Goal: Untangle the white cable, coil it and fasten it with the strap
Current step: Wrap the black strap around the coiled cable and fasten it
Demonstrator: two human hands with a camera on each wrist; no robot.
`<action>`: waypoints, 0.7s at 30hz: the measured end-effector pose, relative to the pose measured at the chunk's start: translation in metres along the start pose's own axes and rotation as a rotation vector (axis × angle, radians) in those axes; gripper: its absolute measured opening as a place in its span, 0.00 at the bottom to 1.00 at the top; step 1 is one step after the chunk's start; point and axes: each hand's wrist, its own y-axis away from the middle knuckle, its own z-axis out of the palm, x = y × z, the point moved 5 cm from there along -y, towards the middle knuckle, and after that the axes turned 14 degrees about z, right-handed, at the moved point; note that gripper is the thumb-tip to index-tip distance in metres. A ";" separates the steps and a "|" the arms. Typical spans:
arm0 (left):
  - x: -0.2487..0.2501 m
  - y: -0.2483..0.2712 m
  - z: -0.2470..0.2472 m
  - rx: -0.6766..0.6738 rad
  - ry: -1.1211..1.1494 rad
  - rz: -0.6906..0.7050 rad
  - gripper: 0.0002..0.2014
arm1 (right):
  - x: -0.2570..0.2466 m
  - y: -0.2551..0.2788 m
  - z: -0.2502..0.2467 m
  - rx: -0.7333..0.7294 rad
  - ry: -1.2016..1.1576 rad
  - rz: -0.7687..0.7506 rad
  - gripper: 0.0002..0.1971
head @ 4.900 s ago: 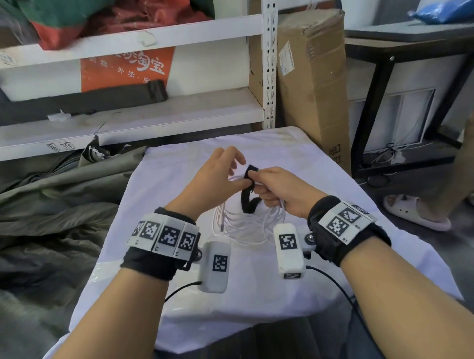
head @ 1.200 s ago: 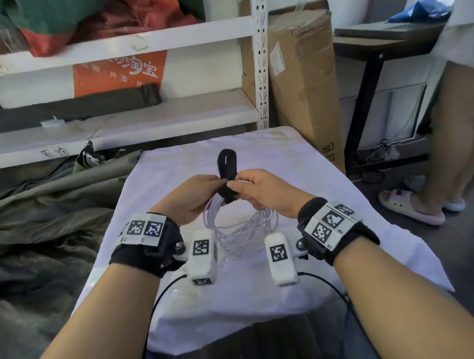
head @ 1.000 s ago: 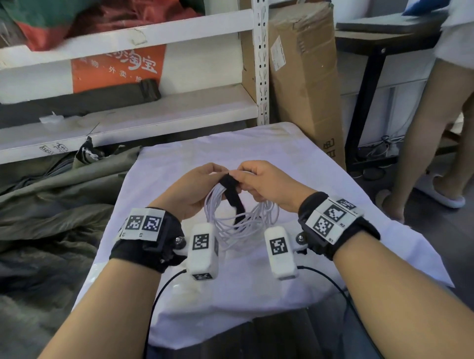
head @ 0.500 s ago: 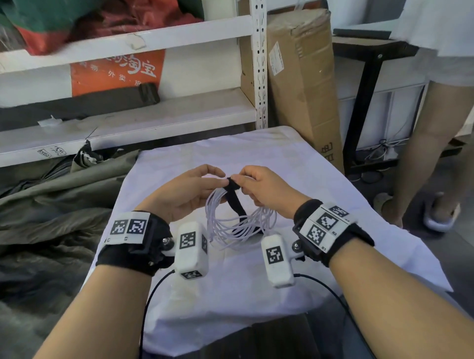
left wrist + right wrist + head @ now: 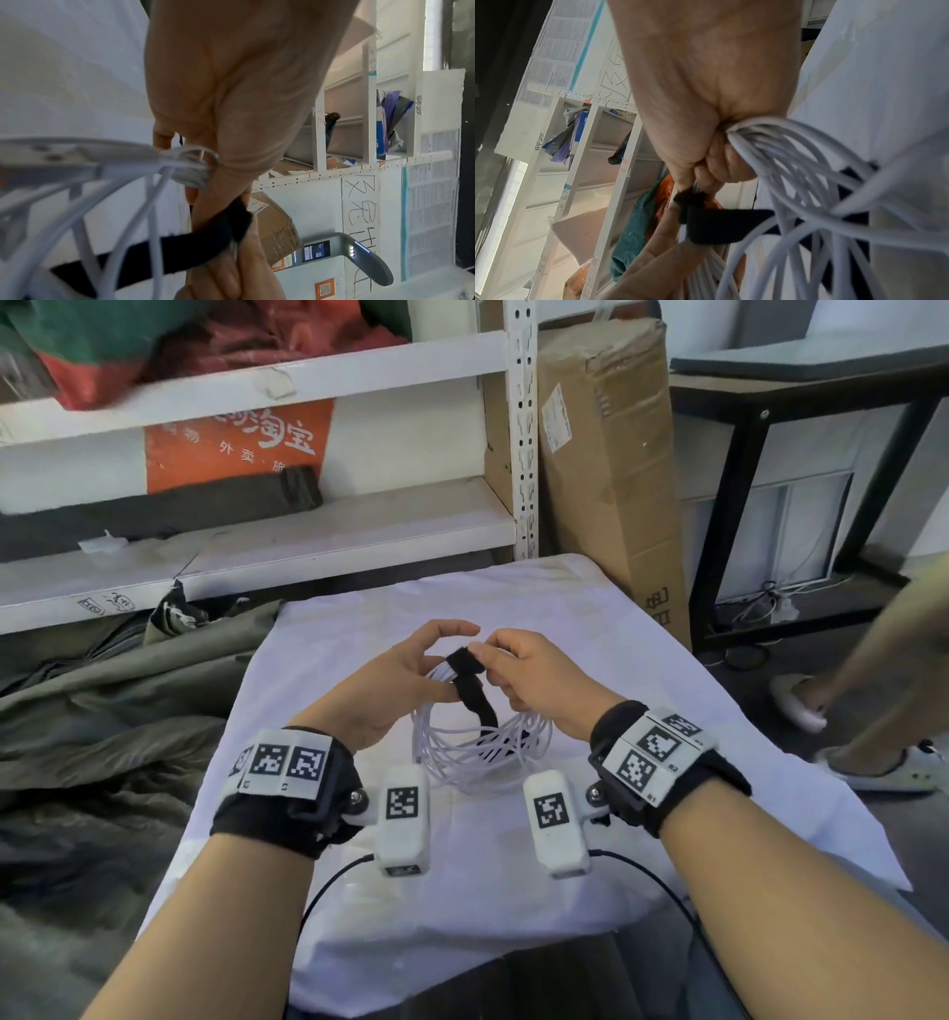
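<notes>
Both hands met over the coil top: right hand (image 5: 534,680) pinched the strap (image 5: 470,683), left hand (image 5: 390,690) gripped the cable (image 5: 477,752); strap tail hung toward the person.

It looked like a storeroom: white slotted-metal shelving (image 5: 524,428) at the far left held bagged goods, a tall cardboard carton (image 5: 611,469) leaned beside it, and tarpaulin (image 5: 102,721) lay heaped near left.
</notes>
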 end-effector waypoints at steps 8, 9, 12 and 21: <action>0.005 -0.002 0.004 0.019 -0.150 0.069 0.12 | 0.002 0.001 0.001 0.007 -0.017 0.030 0.11; 0.005 -0.002 0.003 0.033 -0.175 0.078 0.11 | 0.002 0.001 0.002 0.000 -0.011 0.031 0.10; 0.009 -0.003 -0.002 0.090 -0.208 0.115 0.11 | 0.001 0.001 0.004 0.009 0.044 0.028 0.10; 0.024 -0.006 -0.018 0.245 -0.447 0.190 0.08 | -0.004 0.003 0.007 -0.058 0.025 0.133 0.09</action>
